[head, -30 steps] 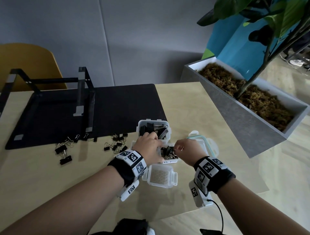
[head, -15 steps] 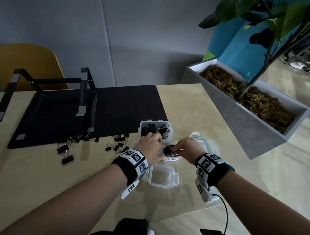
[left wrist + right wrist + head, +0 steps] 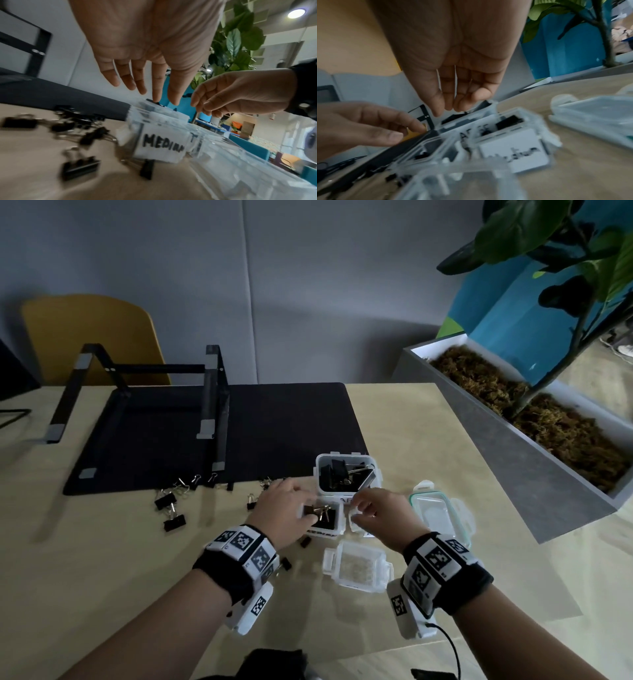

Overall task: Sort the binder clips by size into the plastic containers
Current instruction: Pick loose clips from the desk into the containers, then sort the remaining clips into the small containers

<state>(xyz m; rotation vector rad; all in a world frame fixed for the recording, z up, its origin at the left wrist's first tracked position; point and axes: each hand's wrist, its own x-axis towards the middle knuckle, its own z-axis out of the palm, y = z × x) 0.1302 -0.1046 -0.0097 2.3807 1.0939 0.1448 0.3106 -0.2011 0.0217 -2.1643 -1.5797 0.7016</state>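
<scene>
Left of my left hand (image 3: 286,510), loose binder clips (image 3: 170,510) lie on the table (image 3: 102,559), apart from the fingers. That hand's fingers (image 3: 140,83) hang straight and slightly spread, holding nothing, above the medium container (image 3: 323,518) with clips inside. Beyond the fingertips sits the large container (image 3: 346,477), filled with big clips. My right hand (image 3: 378,513) hovers just right, its fingers (image 3: 450,100) loosely together and empty.

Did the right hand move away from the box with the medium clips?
Yes. The right hand slid rightward, off the medium container, toward the lid with the green seal.
</scene>
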